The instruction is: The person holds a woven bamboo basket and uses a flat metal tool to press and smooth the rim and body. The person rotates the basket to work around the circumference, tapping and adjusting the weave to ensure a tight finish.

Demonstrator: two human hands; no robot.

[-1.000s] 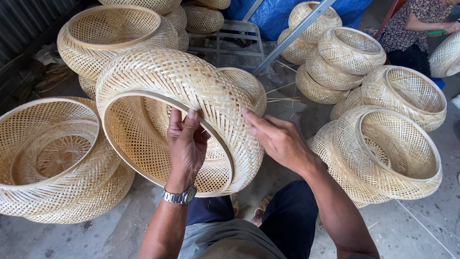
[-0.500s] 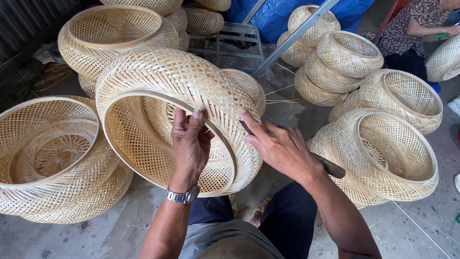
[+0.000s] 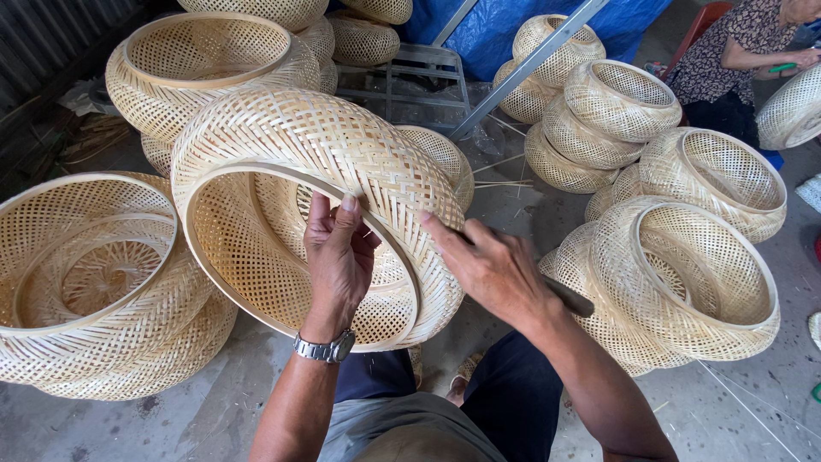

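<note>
Both hands are on one woven basket (image 3: 316, 162): left hand (image 3: 338, 257) clamped on its rim, right hand (image 3: 500, 274) closed around a dark tool (image 3: 569, 297) just right of it.

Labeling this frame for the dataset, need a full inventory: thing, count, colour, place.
held woven basket: one, pale tan, centre, tilted with its opening toward the camera
other woven baskets: about a dozen or more, pale tan, stacked left, top and right
dark tool: one, under right hand; kind unclear
metal frame: one, grey, top centre
blue tarp: one, top
other person: one, patterned top, top right
wristwatch: one, silver, left wrist
left hand: grip on basket's inner rim
right hand: holding tool at basket's outer weave
</note>
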